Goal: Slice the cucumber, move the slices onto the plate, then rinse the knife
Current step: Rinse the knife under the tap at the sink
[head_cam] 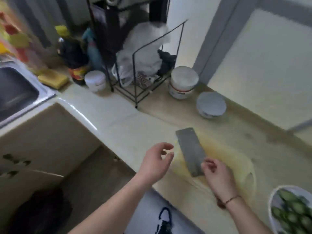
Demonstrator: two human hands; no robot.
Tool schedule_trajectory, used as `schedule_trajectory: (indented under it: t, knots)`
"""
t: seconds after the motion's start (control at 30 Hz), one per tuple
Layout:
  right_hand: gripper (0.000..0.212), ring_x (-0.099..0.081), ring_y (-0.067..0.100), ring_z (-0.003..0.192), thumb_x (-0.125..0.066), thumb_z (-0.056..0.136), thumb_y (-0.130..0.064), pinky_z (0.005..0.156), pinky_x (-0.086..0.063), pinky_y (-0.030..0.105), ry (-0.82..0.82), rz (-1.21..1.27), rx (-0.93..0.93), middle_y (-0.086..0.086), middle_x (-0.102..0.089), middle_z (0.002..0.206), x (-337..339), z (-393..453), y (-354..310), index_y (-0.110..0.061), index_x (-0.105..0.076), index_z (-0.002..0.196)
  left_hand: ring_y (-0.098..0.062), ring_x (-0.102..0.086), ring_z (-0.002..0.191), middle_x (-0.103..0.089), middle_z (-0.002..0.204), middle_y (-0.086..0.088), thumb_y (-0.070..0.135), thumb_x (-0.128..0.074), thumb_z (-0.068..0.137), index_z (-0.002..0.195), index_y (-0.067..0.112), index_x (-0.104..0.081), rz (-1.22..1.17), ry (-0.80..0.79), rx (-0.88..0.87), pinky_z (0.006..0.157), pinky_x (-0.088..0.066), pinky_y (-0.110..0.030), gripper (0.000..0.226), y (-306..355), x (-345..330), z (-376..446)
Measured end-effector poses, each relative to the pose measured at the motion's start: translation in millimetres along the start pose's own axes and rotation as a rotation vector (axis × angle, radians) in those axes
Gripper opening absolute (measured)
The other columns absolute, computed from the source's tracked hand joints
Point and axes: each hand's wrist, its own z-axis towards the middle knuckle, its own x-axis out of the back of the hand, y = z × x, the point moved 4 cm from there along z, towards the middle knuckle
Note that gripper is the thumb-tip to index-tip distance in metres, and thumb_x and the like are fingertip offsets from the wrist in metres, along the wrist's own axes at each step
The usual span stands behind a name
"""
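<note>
both forearms reach in over the bench's near edge. right hand (215, 173) curls by the heel of the knife (190, 152), handle hidden; whether it grips it i cannot tell. left hand (157, 160) hovers loosely spread, empty, just left of the blade. cucumber slices (293, 210) already fill the plate (271, 200) at the near right corner, so rinsing seems next; sink (15, 92) lies far left

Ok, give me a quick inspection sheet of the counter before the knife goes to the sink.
Surface: pale counter, yellow cutting board on it.
Job's things: cleaver blade over the board; cucumber slices on the plate.
Clutter: two white tubs, bowl, wire rack, bottles, sponge.
Hands: right hand at the cleaver's handle end, grip unclear; left hand open, fingers apart from the blade.
Cables: nothing seen.
Surroundings: sink far left.
</note>
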Motion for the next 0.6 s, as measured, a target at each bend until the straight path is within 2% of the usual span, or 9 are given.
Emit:
schedule_trajectory:
  t: [0.07,0.2,0.27,0.33,0.47,0.57,0.6]
  knots:
    - [0.028,-0.064,0.021,0.088,-0.071,0.084,-0.019,0.082,-0.048,0.029,0.077,-0.107,-0.027,0.001,-0.062,0.090,30,2,36,-0.008,-0.066,0.109,-0.008,-0.058,0.112,-0.060,0.126,0.011,0.022,-0.061,0.097,0.127,0.024,-0.064,0.177,-0.070,-0.055,0.097,-0.044,-0.023,0.030,19,-39,9]
    - [0.052,-0.059,0.018,0.103,-0.070,0.080,-0.048,0.092,-0.046,0.028,-0.070,-0.275,0.029,-0.004,-0.051,0.102,36,-5,72,-0.016,-0.059,0.119,-0.019,-0.056,0.119,-0.060,0.130,0.002,0.013,-0.062,0.092,0.125,0.018,-0.066,0.449,-0.168,-0.220,0.099,-0.039,-0.023,0.034,31,-88,24]
    - [0.055,-0.057,0.018,0.102,-0.060,0.077,-0.064,0.087,-0.049,0.031,-0.100,-0.372,0.099,-0.006,-0.053,0.106,30,-9,75,-0.024,-0.058,0.115,-0.022,-0.056,0.117,-0.062,0.129,0.001,0.012,-0.064,0.089,0.122,0.016,-0.069,0.526,-0.178,-0.262,0.096,-0.039,-0.024,0.033,28,-101,29]
    - [0.054,-0.057,0.019,0.097,-0.055,0.073,-0.071,0.080,-0.050,0.034,-0.092,-0.430,0.165,-0.008,-0.055,0.102,26,-14,70,-0.028,-0.059,0.106,-0.022,-0.055,0.115,-0.063,0.127,0.002,0.014,-0.065,0.090,0.121,0.016,-0.070,0.556,-0.155,-0.279,0.094,-0.039,-0.024,0.031,24,-106,34]
    - [0.042,-0.056,0.017,0.105,-0.058,0.083,-0.056,0.082,-0.048,0.032,-0.052,-0.417,0.187,-0.009,-0.055,0.112,21,-14,68,-0.030,-0.055,0.116,-0.017,-0.054,0.112,-0.065,0.122,0.005,0.017,-0.062,0.093,0.119,0.018,-0.070,0.581,-0.141,-0.297,0.088,-0.037,-0.019,0.027,20,-107,42]
    - [0.035,-0.059,0.021,0.096,-0.076,0.075,-0.036,0.082,-0.049,0.031,0.013,-0.202,0.152,-0.006,-0.059,0.096,22,-10,77,-0.021,-0.064,0.105,-0.022,-0.061,0.103,-0.068,0.113,0.005,0.017,-0.059,0.090,0.113,0.019,-0.072,0.642,-0.143,-0.408,0.083,-0.045,-0.026,0.026,22,-107,42]
    - [0.033,-0.060,0.022,0.090,-0.081,0.072,-0.027,0.080,-0.048,0.026,0.024,-0.083,0.129,-0.006,-0.058,0.091,25,-8,80,-0.020,-0.065,0.100,-0.025,-0.063,0.100,-0.068,0.112,0.005,0.017,-0.058,0.089,0.112,0.020,-0.072,0.656,-0.143,-0.471,0.082,-0.048,-0.030,0.027,24,-107,42]
